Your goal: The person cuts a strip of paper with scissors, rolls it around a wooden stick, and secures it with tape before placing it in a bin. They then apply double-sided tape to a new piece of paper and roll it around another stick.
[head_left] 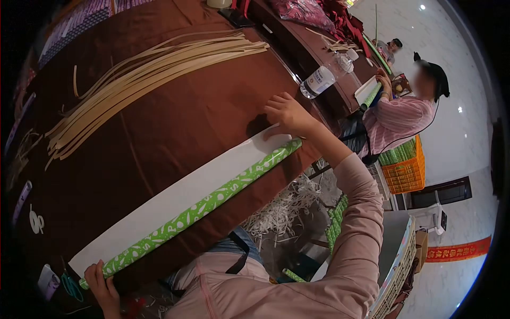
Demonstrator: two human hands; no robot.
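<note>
A green patterned paper roll with white shapes and letters lies slantwise on the brown cloth. Its white underside spreads flat as a long strip along the roll's far side. At the near left end, my left hand has its fingers bent around the roll. Over the strip's other end is my right hand, its thumb resting on the white surface and spread away from the bent fingers. Teal scissors lie close to my left hand.
A bundle of pale flat strips lies across the brown-covered table. A plastic bottle stands beyond my right hand. Another person handles a green roll at the right. White shreds and an orange crate are below.
</note>
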